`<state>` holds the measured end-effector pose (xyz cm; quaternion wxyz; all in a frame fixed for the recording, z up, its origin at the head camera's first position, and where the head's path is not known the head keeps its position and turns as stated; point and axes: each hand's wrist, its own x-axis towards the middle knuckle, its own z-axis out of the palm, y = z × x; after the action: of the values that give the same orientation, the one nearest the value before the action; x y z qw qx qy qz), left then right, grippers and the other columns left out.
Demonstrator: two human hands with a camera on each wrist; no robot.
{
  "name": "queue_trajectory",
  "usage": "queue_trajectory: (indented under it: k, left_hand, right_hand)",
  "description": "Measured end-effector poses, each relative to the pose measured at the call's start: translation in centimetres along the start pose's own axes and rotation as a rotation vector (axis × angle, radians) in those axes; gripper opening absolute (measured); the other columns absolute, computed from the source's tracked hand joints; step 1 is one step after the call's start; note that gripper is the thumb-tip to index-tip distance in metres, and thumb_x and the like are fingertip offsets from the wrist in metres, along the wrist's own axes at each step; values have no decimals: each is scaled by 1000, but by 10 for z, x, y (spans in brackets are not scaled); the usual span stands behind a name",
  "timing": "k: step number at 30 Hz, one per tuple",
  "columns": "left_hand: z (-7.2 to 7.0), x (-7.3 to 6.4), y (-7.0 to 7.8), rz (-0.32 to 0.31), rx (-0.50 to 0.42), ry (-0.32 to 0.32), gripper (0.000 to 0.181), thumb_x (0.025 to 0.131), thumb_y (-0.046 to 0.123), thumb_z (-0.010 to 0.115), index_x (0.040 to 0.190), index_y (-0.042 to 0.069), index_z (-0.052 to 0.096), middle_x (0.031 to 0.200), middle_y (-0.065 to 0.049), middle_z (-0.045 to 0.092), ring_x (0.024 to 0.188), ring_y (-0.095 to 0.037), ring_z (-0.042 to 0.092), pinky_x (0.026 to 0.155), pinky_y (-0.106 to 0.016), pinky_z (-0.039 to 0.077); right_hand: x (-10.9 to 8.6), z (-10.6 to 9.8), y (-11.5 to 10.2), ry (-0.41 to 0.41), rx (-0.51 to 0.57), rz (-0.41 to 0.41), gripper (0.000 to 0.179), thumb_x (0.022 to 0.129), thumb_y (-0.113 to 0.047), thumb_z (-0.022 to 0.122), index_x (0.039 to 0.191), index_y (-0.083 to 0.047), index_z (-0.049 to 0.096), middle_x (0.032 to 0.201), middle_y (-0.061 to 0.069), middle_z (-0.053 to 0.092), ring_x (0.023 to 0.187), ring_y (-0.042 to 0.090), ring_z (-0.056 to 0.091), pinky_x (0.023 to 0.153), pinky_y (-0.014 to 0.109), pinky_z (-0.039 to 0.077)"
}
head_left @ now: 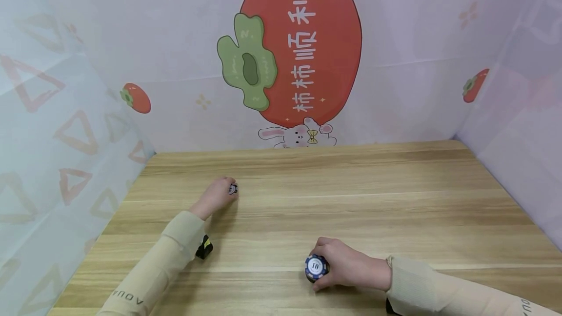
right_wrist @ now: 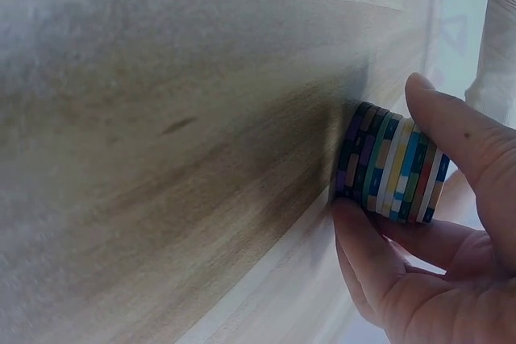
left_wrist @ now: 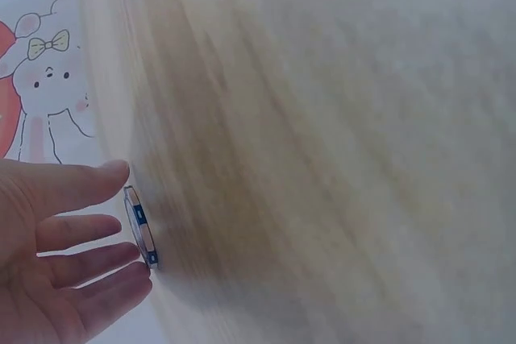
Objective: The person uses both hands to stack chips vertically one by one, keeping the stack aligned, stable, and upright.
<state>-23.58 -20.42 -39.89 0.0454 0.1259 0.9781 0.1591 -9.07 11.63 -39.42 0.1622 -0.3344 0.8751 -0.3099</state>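
Toward the far left of the table, my left hand [head_left: 219, 196] has its thumb and fingertips at opposite edges of a single poker chip [left_wrist: 142, 227]. The chip is thin, with a dark blue and pale edge, and lies low at the tabletop. Nearer the front, my right hand [head_left: 347, 263] grips a stack of poker chips [right_wrist: 391, 163], thumb on one side and fingers on the other. Edges of several colours show in the stack. Its top chip [head_left: 315, 267] is blue and white and marked 10. The stack stands upright on the table.
The wood-grain table [head_left: 351, 208] extends around both hands. A printed cloth backdrop [head_left: 184, 52] with persimmons and a rabbit rises behind the far edge, and pale cloth walls [head_left: 39, 126] flank both sides. A black device [head_left: 204, 247] sits under the left wrist.
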Motion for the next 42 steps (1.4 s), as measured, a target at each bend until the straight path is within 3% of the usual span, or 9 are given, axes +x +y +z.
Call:
queue_trajectory:
  k: [6,11,17,23,30,42]
  left_hand:
    - [1,1,-1,-34,-3,-1,40,83,11,64,115,-11,52,111,-27,53,100,-37,53,86,-47,44]
    - [2,3,-2,-23,18,12,39,81,12,66,111,-11,55,107,-27,55,98,-37,54,86,-47,44]
    - [2,4,-3,18,25,61,36,76,11,71,102,-10,59,98,-23,58,91,-34,55,82,-45,46]
    - [2,3,-2,-27,-39,88,35,74,7,72,102,-8,59,99,-20,54,89,-31,55,79,-42,47]
    - [-5,-3,5,-19,-52,176,14,79,-3,62,93,-6,61,91,-17,57,83,-29,55,74,-41,46]
    - [-10,-9,17,18,-32,156,6,79,-2,64,84,1,65,79,-8,62,71,-19,57,65,-34,48]
  right_hand:
    - [-1,1,1,11,-5,-23,39,64,-32,81,93,-10,65,86,-11,50,78,0,49,70,17,45]
    - [-1,1,1,16,-6,-22,39,64,-33,81,93,-11,65,86,-11,50,78,-1,48,70,17,45]
    - [-1,1,1,15,0,-23,39,65,-32,81,93,-10,65,87,-11,51,79,-1,49,70,17,45]
    - [-1,2,1,23,-10,-26,39,64,-31,82,92,-10,65,87,-11,51,79,0,49,71,18,45]
    - [-1,3,3,22,-19,-25,39,62,-25,83,93,-11,65,88,-11,52,82,1,51,73,19,45]
    - [-1,2,2,23,-39,-18,37,61,-16,84,93,-11,65,88,-11,52,83,2,52,74,20,46]
